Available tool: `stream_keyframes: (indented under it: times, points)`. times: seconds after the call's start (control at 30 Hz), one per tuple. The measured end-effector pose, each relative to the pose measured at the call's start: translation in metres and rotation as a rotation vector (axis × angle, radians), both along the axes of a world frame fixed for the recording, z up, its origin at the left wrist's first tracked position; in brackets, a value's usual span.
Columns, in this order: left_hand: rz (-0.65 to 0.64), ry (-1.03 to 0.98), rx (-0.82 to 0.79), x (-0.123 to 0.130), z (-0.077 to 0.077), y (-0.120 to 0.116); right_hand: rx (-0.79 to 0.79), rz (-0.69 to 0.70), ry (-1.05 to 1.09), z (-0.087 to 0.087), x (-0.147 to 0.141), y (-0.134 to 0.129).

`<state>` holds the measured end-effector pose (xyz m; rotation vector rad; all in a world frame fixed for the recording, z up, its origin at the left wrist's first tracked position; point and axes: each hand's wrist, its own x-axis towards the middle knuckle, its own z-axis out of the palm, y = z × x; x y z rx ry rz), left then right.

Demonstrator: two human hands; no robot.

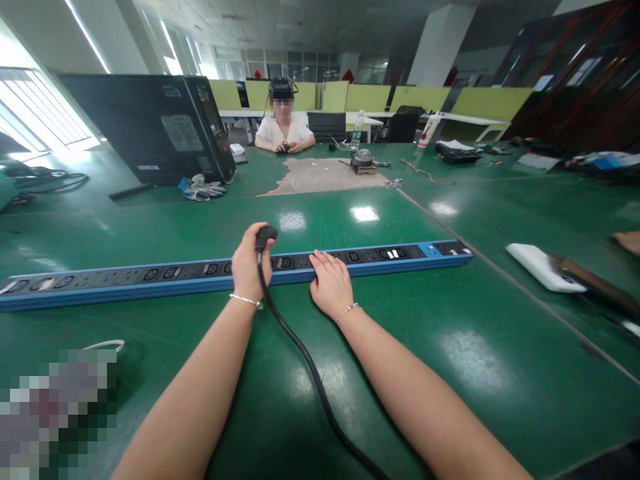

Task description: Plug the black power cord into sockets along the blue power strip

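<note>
**One plug (267,237) beside one long socket strip (405,267)**

The plug is black and stands out at the top of the left hand (247,268), which is closed around it at the middle of the strip. Whether its face touches a socket cannot be told, since the fingers hide part of it. A steady grip seems best on the plug's solid body, with no pull on the cord (313,373), and with the pins squared to the holes before any push. The sockets differ in shape along the row, so matching the outline by eye matters more than force; a tilted plug would likely jam.

The right hand (333,283) grasps nothing: it is open, its fingers laid over the strip just beside the left. Light, flat pressure there should stop the strip sliding, provided the fingertips stay off the socket being used.

The cord runs down between the forearms toward the near edge of the view; some slack in it helps, as a taut cord could twist the plug.

The strip lies across the green table (425,327). Beyond it are gloves (203,189) beside a computer case (165,133), and a seated person (284,130) on the far side.
</note>
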<state>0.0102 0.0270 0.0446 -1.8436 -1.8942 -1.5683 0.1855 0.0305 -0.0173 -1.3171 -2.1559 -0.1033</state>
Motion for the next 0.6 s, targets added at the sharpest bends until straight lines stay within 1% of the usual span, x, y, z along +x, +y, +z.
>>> stream_keyframes:
  times: [0.07,0.1,0.17,0.23,0.3,0.4,0.5,0.6]
  points:
    - [0.057,-0.021,-0.086,-0.030,-0.003,-0.002,-0.006,0.002,0.000,0.000,0.000,0.000]
    - [0.057,-0.010,-0.143,-0.045,-0.006,-0.004,-0.011,0.003,0.003,0.000,0.000,0.001]
    - [0.003,0.042,-0.236,-0.068,-0.013,-0.008,-0.020,0.003,0.012,0.000,0.000,0.001]
    - [-0.060,0.095,-0.321,-0.081,-0.019,-0.013,-0.025,0.001,0.020,0.001,0.000,0.001]
    - [-0.081,0.113,-0.375,-0.084,-0.023,-0.015,-0.027,0.000,0.023,0.001,0.000,0.001]
    - [-0.085,0.145,-0.406,-0.081,-0.026,-0.015,-0.023,0.000,0.023,0.001,0.000,0.001]
    - [-0.101,0.243,-0.405,-0.079,-0.027,-0.014,-0.011,0.000,0.019,0.000,0.001,0.001]
    - [-0.091,0.367,-0.401,-0.080,-0.027,-0.015,-0.005,-0.003,0.015,0.000,0.001,0.002]
